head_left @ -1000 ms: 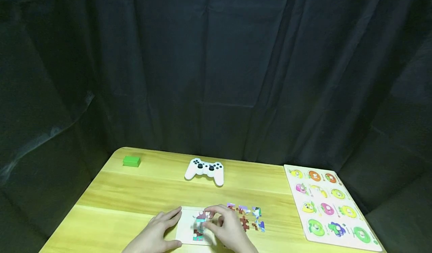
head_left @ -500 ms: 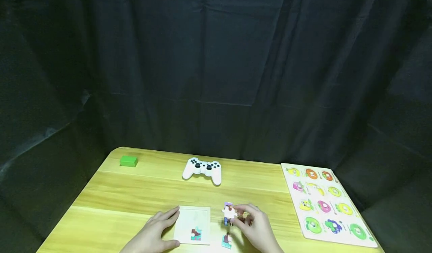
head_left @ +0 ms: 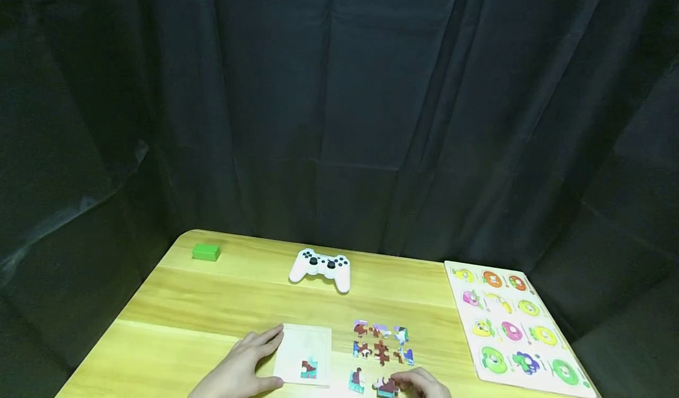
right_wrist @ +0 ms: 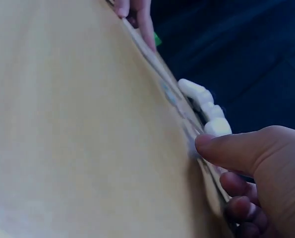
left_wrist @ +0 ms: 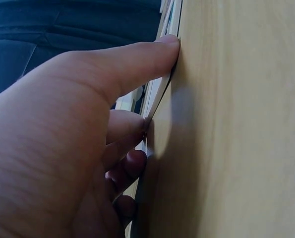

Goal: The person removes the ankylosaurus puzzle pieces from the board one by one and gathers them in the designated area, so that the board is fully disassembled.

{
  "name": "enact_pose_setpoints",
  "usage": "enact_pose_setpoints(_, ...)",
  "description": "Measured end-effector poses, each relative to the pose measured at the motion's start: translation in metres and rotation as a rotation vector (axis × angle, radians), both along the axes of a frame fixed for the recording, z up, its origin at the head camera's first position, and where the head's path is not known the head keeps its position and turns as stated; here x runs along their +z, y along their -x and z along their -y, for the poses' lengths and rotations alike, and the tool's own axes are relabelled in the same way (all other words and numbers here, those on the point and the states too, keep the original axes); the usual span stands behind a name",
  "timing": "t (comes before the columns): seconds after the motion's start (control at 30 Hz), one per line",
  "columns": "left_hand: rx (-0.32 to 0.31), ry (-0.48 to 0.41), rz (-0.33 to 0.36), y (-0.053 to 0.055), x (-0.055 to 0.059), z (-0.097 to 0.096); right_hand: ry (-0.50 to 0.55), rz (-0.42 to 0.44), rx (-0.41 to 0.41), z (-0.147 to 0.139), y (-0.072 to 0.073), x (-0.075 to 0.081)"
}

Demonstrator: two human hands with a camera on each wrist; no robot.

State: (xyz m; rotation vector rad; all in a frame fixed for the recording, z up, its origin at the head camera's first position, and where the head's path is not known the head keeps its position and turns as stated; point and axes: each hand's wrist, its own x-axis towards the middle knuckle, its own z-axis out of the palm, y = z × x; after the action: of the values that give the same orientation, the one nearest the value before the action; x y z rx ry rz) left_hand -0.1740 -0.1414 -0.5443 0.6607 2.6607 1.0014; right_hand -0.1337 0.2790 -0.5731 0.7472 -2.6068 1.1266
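Note:
My left hand [head_left: 241, 362] rests at the left side of a pale puzzle tray [head_left: 292, 351], index finger at the upper corner and thumb lower down. In the left wrist view the tray's thin edge meets that thumb [left_wrist: 162, 54]. One brown and teal puzzle piece lies in the tray's lower right part. My right hand [head_left: 424, 382] pinches a brown, white and teal puzzle piece [head_left: 386, 387] at its right side, low over the table. Its thumb [right_wrist: 211, 146] shows in the right wrist view. Left of it lies another jigsaw piece [head_left: 357, 380].
Several loose pieces, among them a brown one [head_left: 381, 351], lie in rows right of the tray. A white game controller [head_left: 320, 269] sits behind. A fruit puzzle board [head_left: 467, 321] lies at the right, a green block [head_left: 205, 252] far left. Dark curtains [head_left: 339, 121] surround the table.
My right hand has carried a puzzle piece from over the tray, rightward past the loose pieces, to their lower row near the front. My left hand stays on the tray.

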Motion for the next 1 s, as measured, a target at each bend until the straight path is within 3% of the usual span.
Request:
enact_pose_setpoints(0.07,-0.005,0.004,-0.017,0.001,0.0,-0.001,-0.017,-0.03,0.005,0.0,0.0,-0.003)
enact_pose_setpoints(0.27,-0.01,0.02,-0.033,0.002,0.0,-0.003,-0.012,-0.035,-0.122,0.011,-0.005,-0.003)
enact_pose_setpoints(0.43,-0.002,0.023,-0.034,0.002,-0.001,-0.002,-0.029,0.028,-0.15,0.015,-0.007,0.003)
enact_pose_setpoints(0.73,0.011,0.024,0.03,0.002,-0.003,-0.002,-0.076,0.096,-0.175,0.019,-0.008,0.002)
enact_pose_setpoints(0.87,0.01,0.025,0.012,0.002,-0.002,-0.002,-0.066,0.094,-0.209,0.021,-0.008,0.004)
enact_pose_setpoints(1.0,0.008,0.026,0.013,0.002,0.0,-0.001,0.009,0.088,-0.253,0.027,-0.009,0.011)
